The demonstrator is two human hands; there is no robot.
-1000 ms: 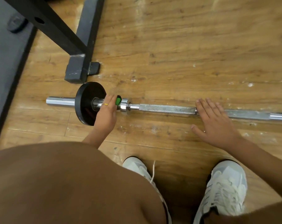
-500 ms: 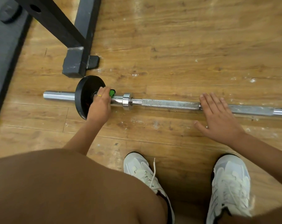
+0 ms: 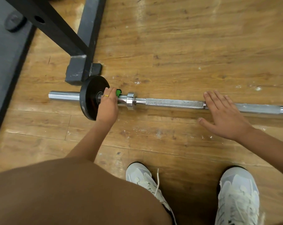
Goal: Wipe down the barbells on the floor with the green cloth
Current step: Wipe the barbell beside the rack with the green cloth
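The left hand reaches forward from a bent arm, knuckles up. Its fingers curl over the sleeve of the barbell and grip the green cloth against the metal. Only a small green fold shows, poking out past the fingertips on the far side of the bar. A yellow ring sits on one finger. Just to the outer side of this hand, and touching it, stands the black plate. The chrome collar sits just to its inner side. The right hand lies flat and fully open, fingers straight and together across the bar at the end of the knurled section, thumb spread toward the person; it holds nothing. The barbell lies on the wooden floor, running under both hands and beyond each. Past the left hand stands a dark rack foot. Two pale shoes are planted on the near side of the hands.
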